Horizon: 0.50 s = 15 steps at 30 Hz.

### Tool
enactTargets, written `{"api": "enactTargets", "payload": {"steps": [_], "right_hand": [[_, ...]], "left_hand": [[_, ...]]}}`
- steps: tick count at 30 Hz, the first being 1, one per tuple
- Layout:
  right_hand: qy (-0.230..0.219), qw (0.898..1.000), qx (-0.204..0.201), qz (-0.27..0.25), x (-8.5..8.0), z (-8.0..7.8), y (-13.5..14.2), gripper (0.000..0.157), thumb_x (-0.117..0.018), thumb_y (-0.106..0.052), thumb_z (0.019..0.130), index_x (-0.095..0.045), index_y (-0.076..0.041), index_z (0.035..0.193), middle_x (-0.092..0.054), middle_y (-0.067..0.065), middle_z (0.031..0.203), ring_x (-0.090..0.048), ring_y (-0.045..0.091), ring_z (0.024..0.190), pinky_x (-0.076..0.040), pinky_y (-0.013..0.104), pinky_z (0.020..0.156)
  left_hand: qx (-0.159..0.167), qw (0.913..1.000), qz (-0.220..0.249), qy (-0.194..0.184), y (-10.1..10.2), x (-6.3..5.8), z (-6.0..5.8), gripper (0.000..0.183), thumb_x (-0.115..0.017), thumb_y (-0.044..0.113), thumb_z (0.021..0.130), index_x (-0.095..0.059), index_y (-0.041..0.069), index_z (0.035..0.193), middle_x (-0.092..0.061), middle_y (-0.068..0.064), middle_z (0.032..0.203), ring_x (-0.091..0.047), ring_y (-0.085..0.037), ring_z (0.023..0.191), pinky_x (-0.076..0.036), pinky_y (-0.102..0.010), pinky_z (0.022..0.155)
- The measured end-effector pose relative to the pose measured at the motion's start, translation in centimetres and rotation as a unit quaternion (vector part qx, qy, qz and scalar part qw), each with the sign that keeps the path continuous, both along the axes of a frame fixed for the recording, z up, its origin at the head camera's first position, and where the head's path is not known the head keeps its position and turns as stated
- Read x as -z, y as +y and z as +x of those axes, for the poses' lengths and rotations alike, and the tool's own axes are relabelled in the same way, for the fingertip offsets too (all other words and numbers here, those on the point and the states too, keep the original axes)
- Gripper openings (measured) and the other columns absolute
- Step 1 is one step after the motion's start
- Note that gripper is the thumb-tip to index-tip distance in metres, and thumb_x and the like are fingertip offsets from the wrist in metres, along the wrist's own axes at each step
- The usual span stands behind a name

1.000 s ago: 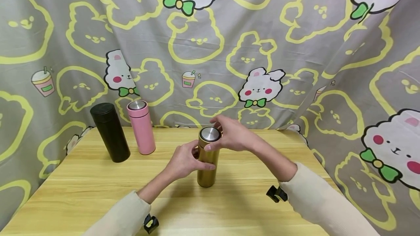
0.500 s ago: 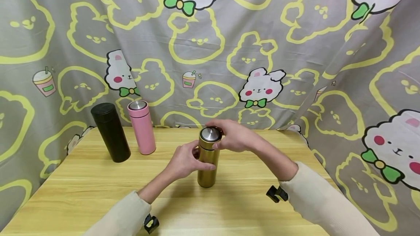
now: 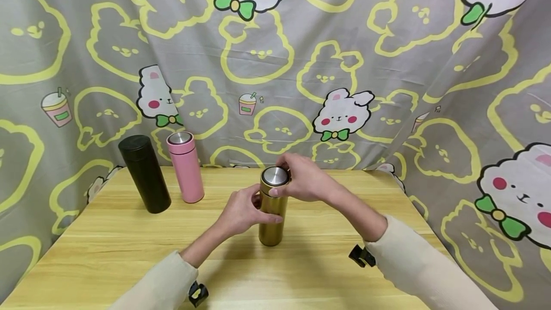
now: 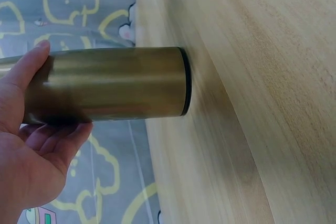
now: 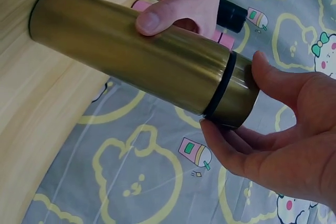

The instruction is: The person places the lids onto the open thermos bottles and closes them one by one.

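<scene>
A gold thermos flask (image 3: 271, 233) stands upright on the wooden table, its lid (image 3: 275, 176) topped with a round silver disc. My left hand (image 3: 241, 212) grips the flask's body around the middle, thumb across the front; the left wrist view shows the fingers (image 4: 68, 142) on the other side. At the top, my right hand (image 3: 307, 179) holds the lid between thumb and fingers. In the right wrist view a black ring (image 5: 220, 87) shows between the lid and the body. Part of the flask is covered by both hands.
Left of the gold flask stand a pink thermos flask (image 3: 187, 171) with a silver-topped lid and a black thermos flask (image 3: 146, 176). A grey patterned curtain (image 3: 267, 71) hangs behind the table (image 3: 107, 252) and at its sides.
My right hand's fingers turned around the lid, thumb shifting right, then came back left to a hold like the earlier one. The left hand and the flask stayed in place.
</scene>
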State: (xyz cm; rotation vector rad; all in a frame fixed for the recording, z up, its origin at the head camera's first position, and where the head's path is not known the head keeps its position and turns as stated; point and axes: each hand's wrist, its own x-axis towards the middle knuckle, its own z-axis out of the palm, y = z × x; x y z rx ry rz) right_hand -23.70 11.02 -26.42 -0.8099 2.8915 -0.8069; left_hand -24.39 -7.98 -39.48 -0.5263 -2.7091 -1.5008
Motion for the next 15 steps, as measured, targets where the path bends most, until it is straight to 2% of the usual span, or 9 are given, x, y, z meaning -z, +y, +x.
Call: {"api": "enactTargets", "payload": {"steps": [5,11,15], "right_hand": [[0.003,1.000,0.025,-0.004,0.25,0.04,-0.11,0.054,-0.091,-0.033,0.076,-0.058,-0.007,0.109,-0.064,0.004,0.099,-0.058,0.017,0.087,-0.050,0.029,0.073],[-0.011,1.000,0.020,-0.001,0.05,0.07,-0.09,0.056,-0.091,-0.034,0.076,-0.057,-0.006,0.110,-0.063,0.005,0.100,-0.059,0.018,0.087,-0.050,0.029,0.074],[-0.045,0.999,0.010,0.012,-0.48,-0.06,-0.10,0.076,-0.090,-0.034,0.077,-0.052,-0.002,0.133,-0.065,0.011,0.113,-0.063,0.021,0.098,-0.054,0.035,0.086]], "left_hand": [[0.002,1.0000,0.001,0.000,-0.08,0.08,-0.08,0.069,-0.094,0.050,0.064,-0.065,0.029,0.122,-0.077,0.006,0.107,-0.072,-0.010,0.097,-0.059,-0.036,0.083],[0.004,1.0000,-0.001,-0.003,-0.16,0.11,-0.10,0.070,-0.094,0.052,0.063,-0.064,0.028,0.123,-0.076,0.005,0.107,-0.072,-0.010,0.097,-0.059,-0.036,0.082],[0.006,1.0000,-0.007,0.001,-0.17,0.09,-0.15,0.068,-0.094,0.052,0.064,-0.065,0.027,0.120,-0.076,0.006,0.102,-0.070,-0.010,0.092,-0.058,-0.034,0.078]]}}
